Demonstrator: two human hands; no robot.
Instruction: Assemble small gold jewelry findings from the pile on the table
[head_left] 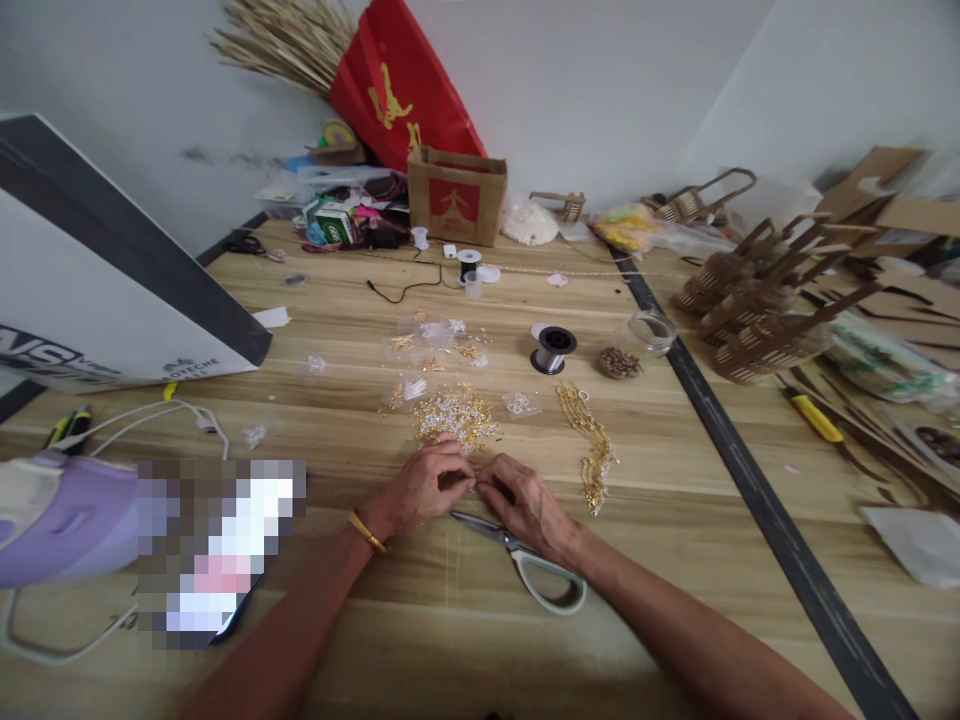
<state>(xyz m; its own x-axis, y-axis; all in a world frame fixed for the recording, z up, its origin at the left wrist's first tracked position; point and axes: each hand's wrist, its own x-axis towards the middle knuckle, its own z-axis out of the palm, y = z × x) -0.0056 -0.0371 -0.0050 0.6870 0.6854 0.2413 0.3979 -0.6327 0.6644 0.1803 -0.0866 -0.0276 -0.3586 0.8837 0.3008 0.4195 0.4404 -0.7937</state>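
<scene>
Left hand: the left hand (424, 490) rests on the table (675, 560), and its fingers are pinched close together at the tips.
Right hand: the right hand (525, 505) faces it, pinched the same narrow way, and the two sets of fingertips touch.
What they pinch: it is too tiny to tell. I think the tips are held so tight because the piece is very small.
Gold bits: the pile of gold bits (454, 415) lies just past the fingertips, likely so close that a hand can pick from it easily.
Scissors: the scissors (525, 565) lie flat, partly under the right wrist, with the blades shut and nobody holding them.
Chains: a bunch of gold chains (592, 450) lies stretched out to the right of the hands, apart from the pile. This probably keeps them from getting tangled.
Spools: one spool (553, 350) stands past the chains, and another spool (469, 262) stands further back.
Counted: two hands, one pair of scissors, two spools, one pile, and one bangle (367, 532) on the left wrist. There are too many chains and bits to count.
</scene>
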